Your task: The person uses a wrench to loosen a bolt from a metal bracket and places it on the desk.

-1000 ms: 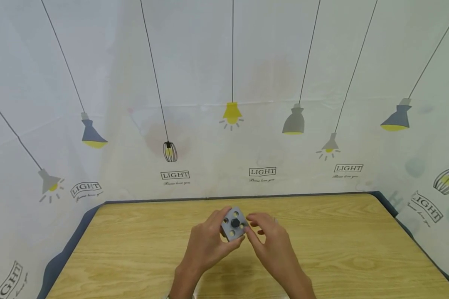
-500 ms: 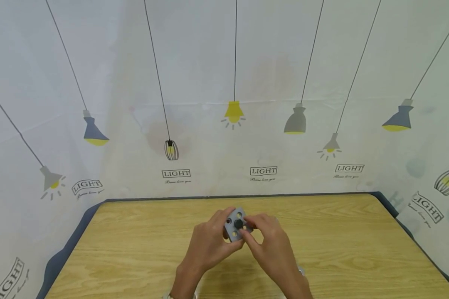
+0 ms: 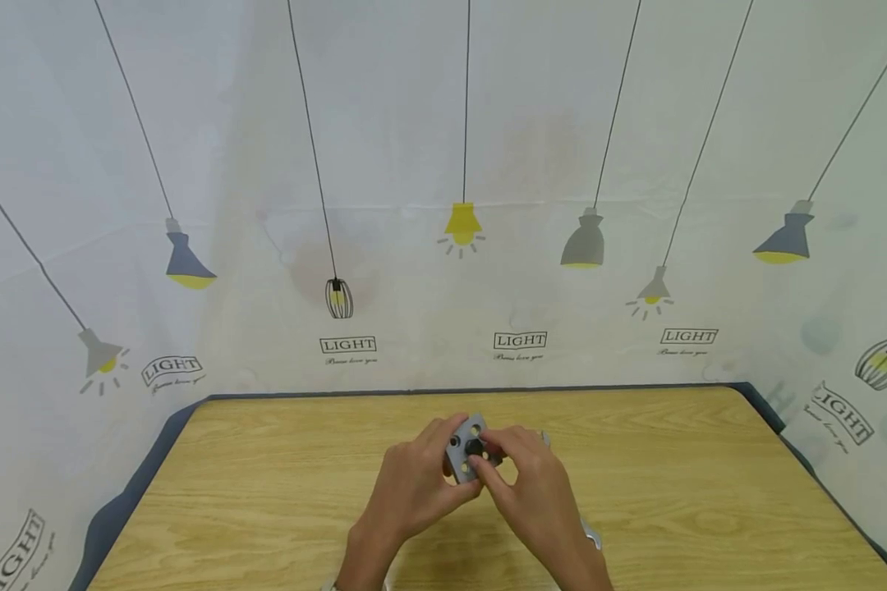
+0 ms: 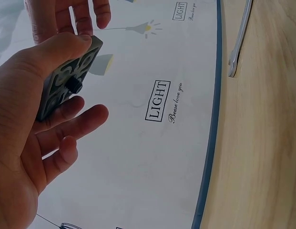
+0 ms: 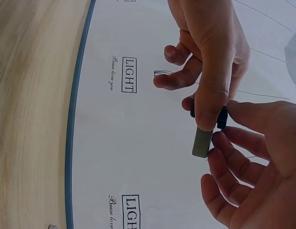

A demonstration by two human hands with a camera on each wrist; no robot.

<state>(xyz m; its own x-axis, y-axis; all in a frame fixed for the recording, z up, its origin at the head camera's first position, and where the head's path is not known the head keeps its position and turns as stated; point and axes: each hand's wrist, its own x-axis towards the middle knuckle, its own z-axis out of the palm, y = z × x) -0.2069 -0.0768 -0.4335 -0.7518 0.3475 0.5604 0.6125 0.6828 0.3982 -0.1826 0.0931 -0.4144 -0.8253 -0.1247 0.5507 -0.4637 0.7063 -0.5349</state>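
A small grey square plate (image 3: 460, 456) with round holes and a black knob (image 3: 475, 447) in its middle is held above the wooden table (image 3: 266, 492). My left hand (image 3: 414, 484) grips the plate by its edges, thumb on top. My right hand (image 3: 521, 480) pinches the black knob with thumb and forefinger. In the left wrist view the plate (image 4: 66, 78) tilts in my left hand (image 4: 33, 119), showing a black stub (image 4: 76, 87). In the right wrist view the plate (image 5: 203, 140) shows edge-on, with right fingertips (image 5: 233, 112) at the black knob (image 5: 222, 117).
A silver wrench (image 3: 590, 535) lies on the table under my right forearm, also seen as a wrench (image 4: 240, 38) in the left wrist view. A cloth printed with lamps and the word LIGHT (image 3: 520, 339) walls the table's back and sides.
My right hand has moved left from beside the plate, and its thumb and forefinger have closed on the black knob. The left hand has kept hold of the plate.
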